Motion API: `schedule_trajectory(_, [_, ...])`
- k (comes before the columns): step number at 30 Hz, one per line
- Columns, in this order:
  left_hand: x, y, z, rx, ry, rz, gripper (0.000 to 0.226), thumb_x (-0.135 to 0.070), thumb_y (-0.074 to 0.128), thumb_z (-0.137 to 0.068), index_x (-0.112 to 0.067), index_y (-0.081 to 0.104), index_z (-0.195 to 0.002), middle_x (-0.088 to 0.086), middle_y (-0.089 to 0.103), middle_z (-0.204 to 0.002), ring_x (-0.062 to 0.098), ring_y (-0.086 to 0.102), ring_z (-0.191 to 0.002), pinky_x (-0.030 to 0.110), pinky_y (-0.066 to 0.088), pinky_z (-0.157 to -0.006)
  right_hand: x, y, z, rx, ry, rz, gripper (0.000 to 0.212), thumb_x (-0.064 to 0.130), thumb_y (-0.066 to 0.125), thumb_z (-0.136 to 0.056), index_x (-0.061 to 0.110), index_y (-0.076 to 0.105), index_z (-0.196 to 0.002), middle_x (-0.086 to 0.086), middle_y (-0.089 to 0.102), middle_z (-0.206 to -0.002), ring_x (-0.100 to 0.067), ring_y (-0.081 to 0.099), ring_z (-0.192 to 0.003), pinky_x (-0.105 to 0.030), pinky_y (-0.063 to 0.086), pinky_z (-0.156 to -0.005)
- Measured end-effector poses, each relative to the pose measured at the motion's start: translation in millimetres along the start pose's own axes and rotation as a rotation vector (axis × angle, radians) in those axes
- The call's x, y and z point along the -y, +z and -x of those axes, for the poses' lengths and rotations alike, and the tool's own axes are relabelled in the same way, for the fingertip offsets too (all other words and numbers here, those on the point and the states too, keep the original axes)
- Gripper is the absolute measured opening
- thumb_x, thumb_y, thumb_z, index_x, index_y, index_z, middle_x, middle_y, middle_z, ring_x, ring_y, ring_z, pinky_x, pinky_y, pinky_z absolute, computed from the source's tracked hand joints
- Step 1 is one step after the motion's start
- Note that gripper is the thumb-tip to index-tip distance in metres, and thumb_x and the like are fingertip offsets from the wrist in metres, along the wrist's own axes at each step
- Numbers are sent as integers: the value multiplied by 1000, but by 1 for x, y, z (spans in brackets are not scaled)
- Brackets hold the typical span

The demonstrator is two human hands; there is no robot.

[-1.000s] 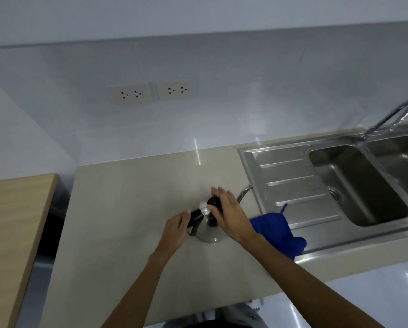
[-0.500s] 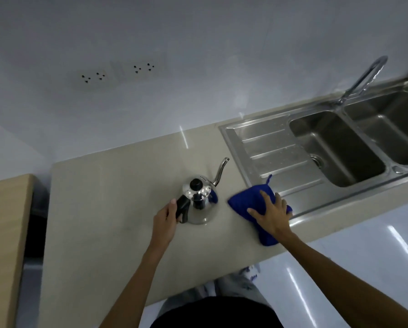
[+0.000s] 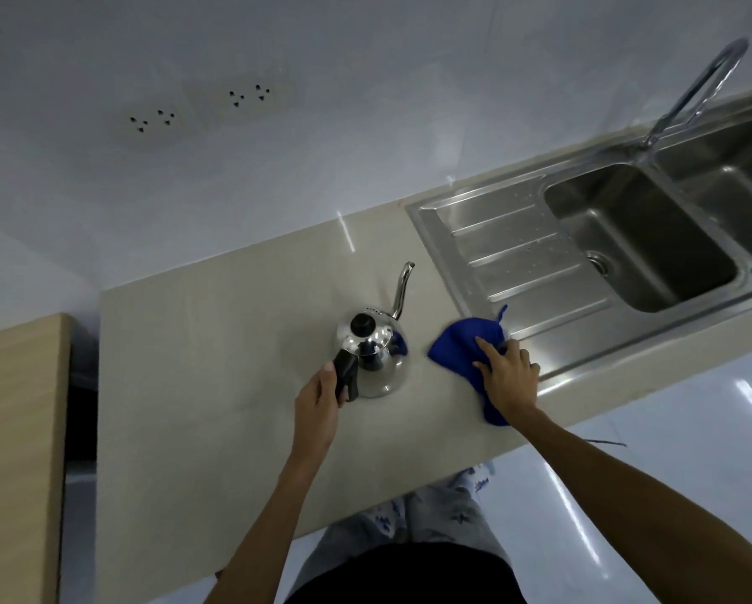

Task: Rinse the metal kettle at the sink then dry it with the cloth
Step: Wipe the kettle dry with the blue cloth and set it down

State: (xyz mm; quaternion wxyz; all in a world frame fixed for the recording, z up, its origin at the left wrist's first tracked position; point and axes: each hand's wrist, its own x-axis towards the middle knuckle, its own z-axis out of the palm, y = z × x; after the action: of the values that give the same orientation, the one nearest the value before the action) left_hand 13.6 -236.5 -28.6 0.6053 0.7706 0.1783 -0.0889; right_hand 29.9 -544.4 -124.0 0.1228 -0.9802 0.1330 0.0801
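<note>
A shiny metal kettle (image 3: 378, 355) with a black lid knob and a thin curved spout stands upright on the beige counter (image 3: 200, 385). My left hand (image 3: 319, 396) grips its black handle. To its right a blue cloth (image 3: 461, 346) lies at the edge of the sink's draining board. My right hand (image 3: 507, 370) rests on top of the cloth with fingers curling into it. The steel sink (image 3: 496, 250) with its draining board and basin lies to the right.
A curved tap (image 3: 692, 89) rises behind the basin. Wall sockets (image 3: 200, 106) sit on the white wall at the back. A wooden surface (image 3: 12, 451) stands to the left, across a dark gap. The counter's front edge is close to my legs.
My right hand left the kettle's lid and came down on the blue cloth. The left hand has kept hold of the handle. My view shifted left and down.
</note>
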Motion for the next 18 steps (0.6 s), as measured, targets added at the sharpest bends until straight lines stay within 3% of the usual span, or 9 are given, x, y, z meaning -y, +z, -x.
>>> schedule_trajectory(3, [5, 0, 7, -4, 12, -78, 58, -42, 36, -107, 3, 62, -82, 7, 58, -72, 7, 48, -57, 19, 39, -55, 4, -7, -3, 13, 27, -240, 44, 33, 45, -102, 23, 45, -145, -19, 51, -135, -37, 55, -115, -49, 47, -94])
schedule_trajectory(6, [8, -9, 10, -20, 42, -210, 48, -43, 39, -105, -12, 60, -76, 7, 59, -79, 18, 55, -68, 28, 41, -63, 16, -21, 3, -38, 144, -668, 41, 31, 47, -103, 22, 45, -143, -12, 57, -133, -32, 57, -116, -45, 47, -97])
schedule_trajectory(9, [-3, -25, 1, -33, 108, -270, 30, -42, 49, -103, -17, 64, -97, 7, 62, -104, 6, 60, -87, 24, 50, -73, 40, -44, 23, -46, 196, -1090, 40, 33, 52, -101, 30, 45, -140, 2, 61, -124, -19, 63, -106, -32, 54, -82])
schedule_trajectory(11, [-16, -33, -11, -27, 168, -251, 45, -58, 54, -91, -19, 64, -111, 3, 64, -113, 6, 63, -97, 23, 52, -80, 58, -55, 37, 75, 199, -1326, 47, 35, 55, -99, 33, 41, -143, 7, 61, -124, -17, 66, -102, -28, 57, -75])
schedule_trajectory(14, [-39, -33, -33, 50, 278, -287, 62, -62, 57, -82, -22, 59, -129, -1, 61, -127, 15, 60, -112, 28, 48, -92, 82, -52, 50, 219, 181, -1485, 53, 35, 56, -98, 38, 34, -147, 5, 61, -128, -23, 68, -105, -37, 59, -82])
schedule_trajectory(18, [-59, -18, -59, 278, 456, -480, 68, -59, 58, -85, -26, 50, -143, -5, 49, -147, 11, 45, -135, 32, 37, -113, 118, -40, 49, 276, 182, -1426, 46, 40, 47, -102, 34, 36, -146, 9, 57, -131, -11, 62, -109, -27, 52, -86])
